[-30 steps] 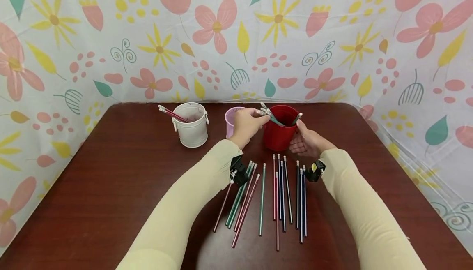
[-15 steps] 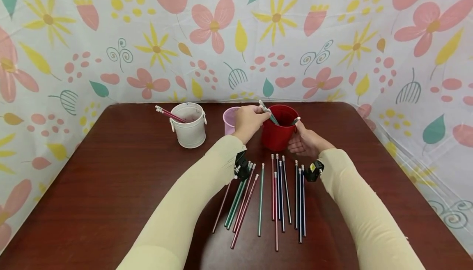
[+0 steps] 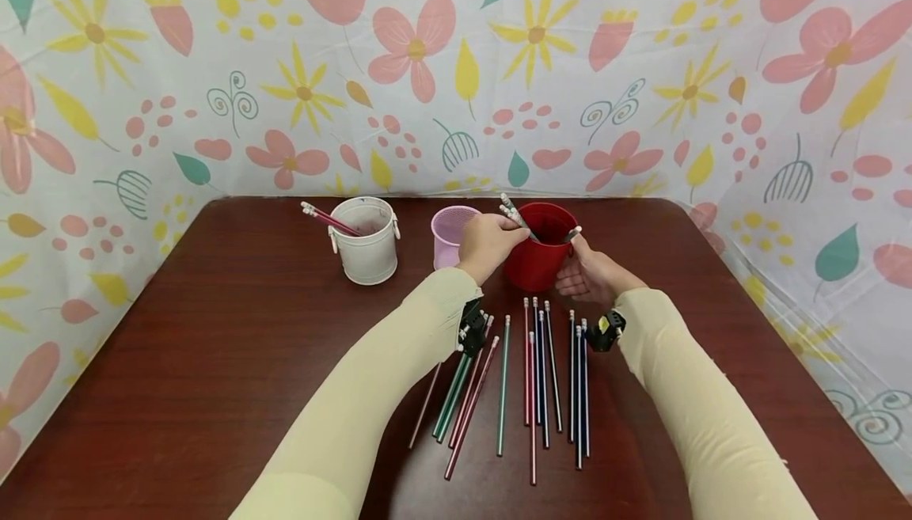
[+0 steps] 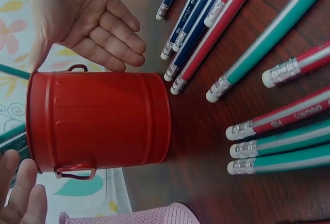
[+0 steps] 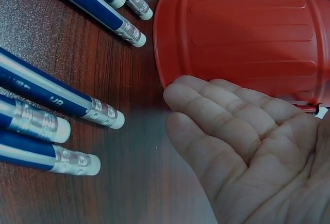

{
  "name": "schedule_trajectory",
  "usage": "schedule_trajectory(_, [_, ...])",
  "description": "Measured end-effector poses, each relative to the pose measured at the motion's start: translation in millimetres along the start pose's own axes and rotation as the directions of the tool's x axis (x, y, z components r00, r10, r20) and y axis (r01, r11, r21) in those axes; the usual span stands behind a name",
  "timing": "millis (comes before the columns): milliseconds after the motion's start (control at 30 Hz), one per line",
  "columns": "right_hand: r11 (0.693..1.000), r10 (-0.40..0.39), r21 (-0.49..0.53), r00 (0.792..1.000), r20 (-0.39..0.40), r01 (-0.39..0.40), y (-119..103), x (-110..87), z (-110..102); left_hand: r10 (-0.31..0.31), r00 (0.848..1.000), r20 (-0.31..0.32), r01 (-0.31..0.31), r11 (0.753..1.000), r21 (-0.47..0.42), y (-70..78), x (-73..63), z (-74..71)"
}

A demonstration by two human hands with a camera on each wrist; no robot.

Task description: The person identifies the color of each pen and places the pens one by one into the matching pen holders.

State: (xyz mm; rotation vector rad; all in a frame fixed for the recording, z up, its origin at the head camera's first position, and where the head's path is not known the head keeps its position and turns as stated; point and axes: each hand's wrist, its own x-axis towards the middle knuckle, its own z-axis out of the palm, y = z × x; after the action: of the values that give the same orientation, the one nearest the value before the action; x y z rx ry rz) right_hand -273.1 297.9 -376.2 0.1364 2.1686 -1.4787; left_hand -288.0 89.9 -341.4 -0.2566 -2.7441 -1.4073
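A red bucket (image 3: pixel 536 265) stands at the back of the table with green pencils (image 3: pixel 522 222) leaning out over its left rim. My left hand (image 3: pixel 490 244) is at that rim, pinching these pencils below their white erasers. In the left wrist view its fingertips (image 4: pixel 26 182) overlap the pencils and hide part of them. Another pencil (image 3: pixel 574 233) leans on the bucket's right rim, right by the thumb of my right hand (image 3: pixel 593 273). The right hand's other fingers (image 5: pixel 221 113) stretch out, palm showing, along the bucket's side.
Several red, green and dark blue pencils (image 3: pixel 502 393) lie in a loose row in front of the bucket. A lilac mesh cup (image 3: pixel 446 253) stands left of it, partly behind my left hand. Farther left is a white bucket (image 3: pixel 370 257) holding red pencils (image 3: pixel 331 220). Patterned cloth (image 3: pixel 456 69) hangs behind.
My left hand has moved slightly right and down along the green pencils at the rim, uncovering more of the lilac cup. The right hand stays by the red bucket.
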Motion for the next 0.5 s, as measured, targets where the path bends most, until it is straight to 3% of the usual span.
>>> schedule_trajectory(67, [1.0, -0.001, 0.004, 1.0, 0.005, 0.001, 0.8, -0.2, 0.2, -0.009, 0.999, 0.044, 0.009, 1.0, 0.009, -2.1, 0.4, -1.3])
schedule_trajectory(133, [1.0, 0.001, 0.009, 1.0, 0.003, -0.001, 1.2, 0.3, 0.1, -0.032, 0.99, 0.139, 0.027, 0.999, 0.033, -6.2, 0.2, -3.7])
schedule_trajectory(200, [1.0, -0.002, 0.011, 1.0, 0.005, 0.002, 0.8, 1.1, 0.2, -0.065, 0.963, 0.26, 0.039, 0.994, 0.103, -12.9, -1.1, -7.6])
schedule_trajectory(300, [1.0, -0.009, 0.016, 1.0, 0.002, 0.009, 0.0, 2.1, 0.1, -0.109, 0.91, 0.399, 0.009, 0.97, 0.243, -28.0, -5.5, -15.5])
schedule_trajectory(500, [1.0, -0.007, 0.028, 1.0, 0.003, 0.006, 0.9, 0.5, -1.2, -0.223, 0.842, 0.491, -0.019, 0.898, 0.44, -65.3, -19.0, -30.2])
